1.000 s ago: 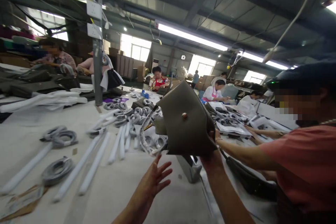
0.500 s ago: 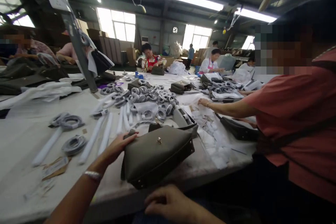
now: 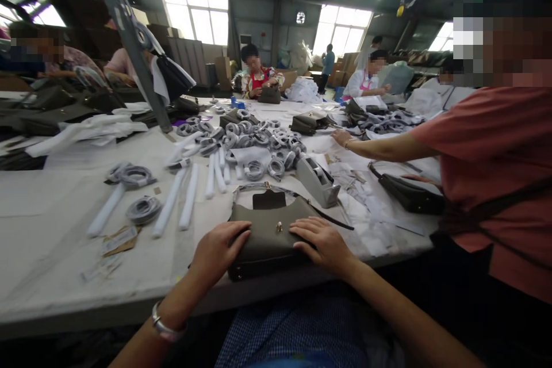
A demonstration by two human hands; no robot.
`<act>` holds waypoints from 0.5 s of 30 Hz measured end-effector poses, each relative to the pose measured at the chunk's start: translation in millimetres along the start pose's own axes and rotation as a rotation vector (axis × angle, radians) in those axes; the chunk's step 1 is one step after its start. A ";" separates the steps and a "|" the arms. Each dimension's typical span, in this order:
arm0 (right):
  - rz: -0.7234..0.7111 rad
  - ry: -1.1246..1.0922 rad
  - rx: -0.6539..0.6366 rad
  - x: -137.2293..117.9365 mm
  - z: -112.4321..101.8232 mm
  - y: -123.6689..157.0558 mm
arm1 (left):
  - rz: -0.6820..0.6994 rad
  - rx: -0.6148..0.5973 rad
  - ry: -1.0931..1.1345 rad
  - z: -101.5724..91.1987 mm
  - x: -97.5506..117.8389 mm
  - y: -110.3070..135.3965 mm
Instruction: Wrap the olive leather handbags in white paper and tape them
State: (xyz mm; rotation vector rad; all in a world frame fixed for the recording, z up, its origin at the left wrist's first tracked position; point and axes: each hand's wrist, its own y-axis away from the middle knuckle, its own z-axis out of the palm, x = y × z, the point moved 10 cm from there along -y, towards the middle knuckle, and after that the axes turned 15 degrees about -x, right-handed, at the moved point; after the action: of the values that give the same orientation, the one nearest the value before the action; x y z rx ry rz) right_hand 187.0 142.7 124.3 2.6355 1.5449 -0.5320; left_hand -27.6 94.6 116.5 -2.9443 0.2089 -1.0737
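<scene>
An olive-grey handbag lies at the table's near edge, its metal clasp facing up. Its flap is folded back, and a dark strap trails off to the right. Around the bag's left end my left hand is closed, with fingers over the top and thumb on the front panel. My right hand rests on the right part, fingers stretched and slightly apart beside the clasp. The bag's underside is hidden.
Behind the bag stands a grey tape dispenser-like holder. Wrapped grey strap coils pile up mid-table, with white rolls at left. A co-worker in a red shirt reaches in from the right, near another bag. A metal post rises at left.
The handbag has turned level and its strap and flap now show behind it. My right hand has come up from below the table edge onto the bag. The view has shifted.
</scene>
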 end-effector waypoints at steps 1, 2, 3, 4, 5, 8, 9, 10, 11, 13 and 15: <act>0.012 -0.003 0.015 -3.3 0.0 -0.3 | 0.017 -0.030 -0.009 2.3 3.6 -8.3; 0.027 -0.007 0.037 -6.6 -0.6 -0.5 | 0.049 -0.069 -0.005 5.3 8.5 -17.9; 0.037 -0.009 0.058 -10.3 -1.0 -0.8 | 0.093 -0.116 0.008 9.1 14.8 -28.1; 0.039 -0.008 0.076 -14.3 -0.7 -1.3 | 0.142 -0.169 0.021 13.6 22.1 -38.2; 0.036 -0.005 0.090 -18.3 0.3 -1.6 | 0.188 -0.223 0.030 18.5 29.6 -47.8; 0.045 0.016 0.163 -26.3 4.5 2.8 | 0.273 -0.358 0.012 32.9 47.9 -71.4; 0.052 0.020 0.204 -28.4 5.7 7.2 | 0.282 -0.390 -0.001 36.9 51.7 -77.5; 0.057 0.020 0.258 -30.6 6.4 13.5 | 0.284 -0.413 -0.014 40.2 54.2 -82.6; 0.057 0.011 0.321 -33.2 6.7 21.6 | 0.280 -0.430 -0.026 43.2 55.7 -86.8; 0.053 -0.031 0.458 -37.0 7.2 42.0 | 0.267 -0.449 -0.043 47.9 56.0 -92.0; 0.098 -0.085 0.586 -33.5 8.0 64.0 | 0.249 -0.455 -0.041 51.3 53.6 -93.3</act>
State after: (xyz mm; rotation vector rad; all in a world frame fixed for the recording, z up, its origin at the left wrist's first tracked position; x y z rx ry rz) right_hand 224.6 80.7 118.5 3.0109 1.3873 -1.2351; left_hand 57.4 178.1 115.8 -3.1907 0.9052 -1.0450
